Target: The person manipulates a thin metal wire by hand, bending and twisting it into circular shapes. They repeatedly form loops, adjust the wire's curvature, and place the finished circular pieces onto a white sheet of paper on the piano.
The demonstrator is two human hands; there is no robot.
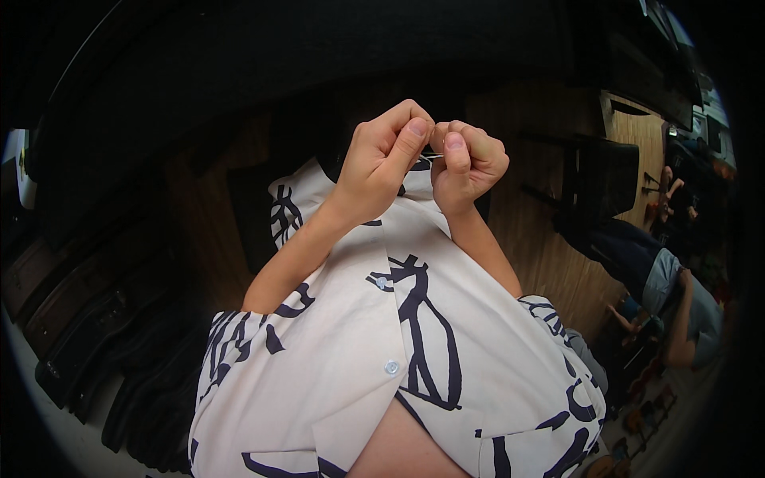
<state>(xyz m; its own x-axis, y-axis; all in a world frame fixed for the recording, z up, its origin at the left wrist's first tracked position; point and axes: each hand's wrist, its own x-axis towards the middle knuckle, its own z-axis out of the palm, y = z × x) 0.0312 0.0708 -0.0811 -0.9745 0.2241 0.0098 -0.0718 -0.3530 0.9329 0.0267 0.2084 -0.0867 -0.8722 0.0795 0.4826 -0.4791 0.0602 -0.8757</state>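
Observation:
My left hand point(381, 159) and my right hand point(470, 166) are raised close together in front of my shirt. Both have curled fingers, with the thumbs pressed against the index fingers. A thin, pale strand point(433, 154) shows in the small gap between them, and each hand appears pinched on it. The strand's ends are hidden inside the fingers, and its exact kind is too small to make out. Behind and below the hands hangs my white shirt point(351, 342) with dark line drawings and pale buttons.
A dark surface point(319, 48) spans the top, beyond my hands. Brown wooden floor point(550, 231) lies to the right, with a black chair-like object point(607, 177). Farther right stands a person in a dark top point(617, 247). Several dark cases point(135, 382) line the lower left.

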